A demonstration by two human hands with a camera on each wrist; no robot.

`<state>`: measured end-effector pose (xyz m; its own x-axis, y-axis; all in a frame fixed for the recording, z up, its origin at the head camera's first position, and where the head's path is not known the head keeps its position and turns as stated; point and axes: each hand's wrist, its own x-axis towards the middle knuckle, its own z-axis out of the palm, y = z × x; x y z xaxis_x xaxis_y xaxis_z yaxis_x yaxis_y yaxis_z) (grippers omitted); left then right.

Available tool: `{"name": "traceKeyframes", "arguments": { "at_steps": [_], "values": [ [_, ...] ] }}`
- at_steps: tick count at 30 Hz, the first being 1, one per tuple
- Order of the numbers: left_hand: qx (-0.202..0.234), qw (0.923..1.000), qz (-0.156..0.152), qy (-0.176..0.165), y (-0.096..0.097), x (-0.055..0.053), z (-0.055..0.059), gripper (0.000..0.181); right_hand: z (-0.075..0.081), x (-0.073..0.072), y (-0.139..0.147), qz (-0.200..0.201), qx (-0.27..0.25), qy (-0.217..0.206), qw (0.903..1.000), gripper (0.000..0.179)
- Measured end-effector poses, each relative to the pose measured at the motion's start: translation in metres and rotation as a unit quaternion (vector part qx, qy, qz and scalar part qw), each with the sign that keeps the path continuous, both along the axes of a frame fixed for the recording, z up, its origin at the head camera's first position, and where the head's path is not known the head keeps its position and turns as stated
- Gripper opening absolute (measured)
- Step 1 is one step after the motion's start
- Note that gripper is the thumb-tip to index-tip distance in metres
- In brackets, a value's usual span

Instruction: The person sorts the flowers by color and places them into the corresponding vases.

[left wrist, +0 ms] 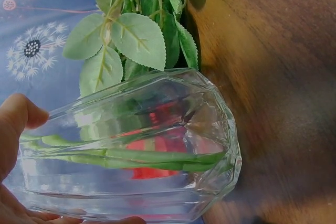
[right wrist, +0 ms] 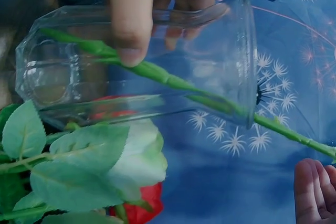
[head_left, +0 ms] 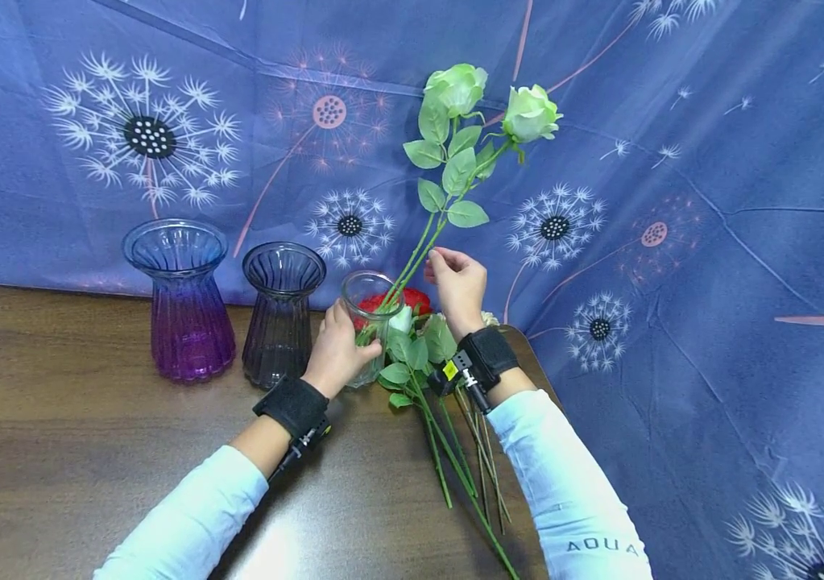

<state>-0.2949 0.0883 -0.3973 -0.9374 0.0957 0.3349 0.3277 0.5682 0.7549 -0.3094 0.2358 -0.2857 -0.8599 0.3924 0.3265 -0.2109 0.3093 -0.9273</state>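
Observation:
My left hand (head_left: 339,345) grips a clear glass vase (left wrist: 157,182) round its side, thumb on the near face. Two pale green roses (head_left: 530,114) stand in it, leaning right, their leafy heads high above the rim. Inside the glass, their green stems (left wrist: 152,159) run down to the base. Beside the stems above the rim is my right hand (head_left: 459,288), its fingers loosely bent. In the right wrist view its fingertips (right wrist: 307,182) show just apart from the stem, with nothing between them.
Left of the clear vase stand a dark grey glass vase (head_left: 279,322) and a blue-purple one (head_left: 190,322). More roses, red (head_left: 417,301) and pale green (right wrist: 139,153), lie at the right, stems (head_left: 455,451) toward the front. A dandelion-print cloth (head_left: 672,322) hangs behind the wooden table (head_left: 56,451).

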Motion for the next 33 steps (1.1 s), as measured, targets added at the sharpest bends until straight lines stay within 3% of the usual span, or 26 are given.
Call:
{"name": "traceKeyframes", "arguments": {
  "at_steps": [8, 21, 27, 33],
  "values": [
    [-0.001, 1.0, 0.002, 0.009, 0.0, 0.001, 0.001, 0.09, -0.011, 0.01, 0.012, 0.01, 0.021, -0.034, 0.9991, 0.025],
    [0.005, 1.0, -0.004, 0.0, 0.001, 0.001, -0.002, 0.091, -0.043, 0.032, 0.041, 0.015, 0.03, -0.09, 0.9954, 0.023],
    [0.001, 0.9997, 0.003, 0.023, 0.001, 0.002, -0.002, 0.091, -0.065, 0.046, 0.055, 0.022, 0.024, -0.103, 0.9942, 0.027],
    [-0.002, 0.9996, 0.006, 0.028, 0.001, 0.003, -0.002, 0.091, -0.093, 0.059, 0.065, 0.042, 0.04, -0.167, 0.9844, 0.025]
  ]
}}
